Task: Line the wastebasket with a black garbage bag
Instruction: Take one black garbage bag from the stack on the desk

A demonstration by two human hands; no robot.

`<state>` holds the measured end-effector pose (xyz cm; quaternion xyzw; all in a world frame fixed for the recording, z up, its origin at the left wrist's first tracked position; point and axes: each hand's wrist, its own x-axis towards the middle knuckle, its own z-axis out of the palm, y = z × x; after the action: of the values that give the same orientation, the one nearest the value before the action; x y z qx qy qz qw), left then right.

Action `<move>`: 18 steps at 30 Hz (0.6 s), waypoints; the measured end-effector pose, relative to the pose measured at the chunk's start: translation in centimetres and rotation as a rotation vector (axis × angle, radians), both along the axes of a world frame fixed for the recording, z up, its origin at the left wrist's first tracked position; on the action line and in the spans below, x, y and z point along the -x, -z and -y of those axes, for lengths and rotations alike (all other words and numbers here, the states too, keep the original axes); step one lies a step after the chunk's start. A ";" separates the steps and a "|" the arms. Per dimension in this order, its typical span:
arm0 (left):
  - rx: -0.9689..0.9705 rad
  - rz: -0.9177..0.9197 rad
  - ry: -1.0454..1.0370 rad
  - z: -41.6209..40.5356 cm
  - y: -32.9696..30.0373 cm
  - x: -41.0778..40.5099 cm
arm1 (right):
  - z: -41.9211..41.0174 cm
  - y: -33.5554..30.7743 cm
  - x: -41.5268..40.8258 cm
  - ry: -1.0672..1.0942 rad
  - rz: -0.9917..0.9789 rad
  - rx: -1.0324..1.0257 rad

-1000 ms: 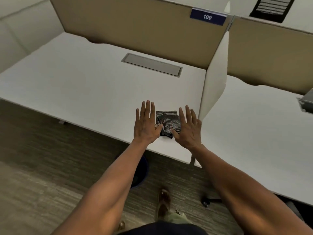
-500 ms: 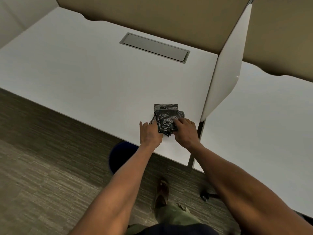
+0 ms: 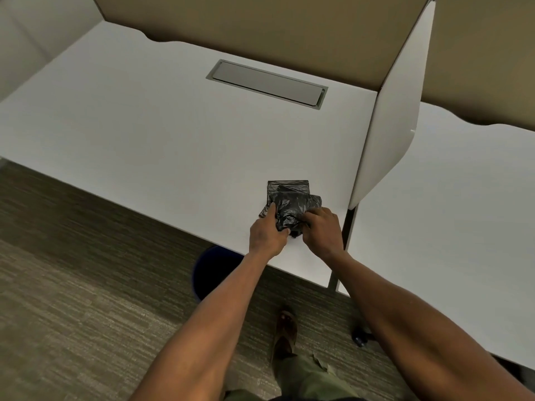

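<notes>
A folded black garbage bag [image 3: 291, 199] lies near the front edge of the white desk [image 3: 162, 140]. My left hand [image 3: 267, 234] grips its near left side. My right hand [image 3: 322, 231] pinches its near right side, and the top layer is crumpled between the two hands. A dark blue wastebasket [image 3: 214, 272] stands on the floor under the desk's front edge, partly hidden by the desk and my left forearm.
A white divider panel [image 3: 388, 134] rises just right of the bag, with a second desk [image 3: 451, 215] beyond it. A grey cable hatch [image 3: 267, 83] sits at the back of the desk. My shoe [image 3: 285, 332] and a chair caster [image 3: 360, 338] are on the carpet.
Both hands went from lying flat and open beside the bag to closing on it. The bag's top layer has been lifted and crumpled. The camera has tilted down and closer.
</notes>
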<state>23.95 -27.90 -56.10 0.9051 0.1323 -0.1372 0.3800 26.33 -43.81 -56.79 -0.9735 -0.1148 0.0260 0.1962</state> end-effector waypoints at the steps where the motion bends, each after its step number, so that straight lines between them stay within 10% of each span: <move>1: 0.027 0.015 -0.019 0.0 0.0 0.2 | -0.1 -0.1 0.1 0.014 0.020 -0.040; 18: 0.607 0.265 -0.392 -7.5 -7.7 7.9 | -5.4 -8.9 6.9 0.282 -0.061 -0.780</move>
<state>16.03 -20.43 -48.42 0.7190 0.2062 0.0232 0.6633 19.43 -38.45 -47.91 -0.8311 0.0243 -0.0179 0.5552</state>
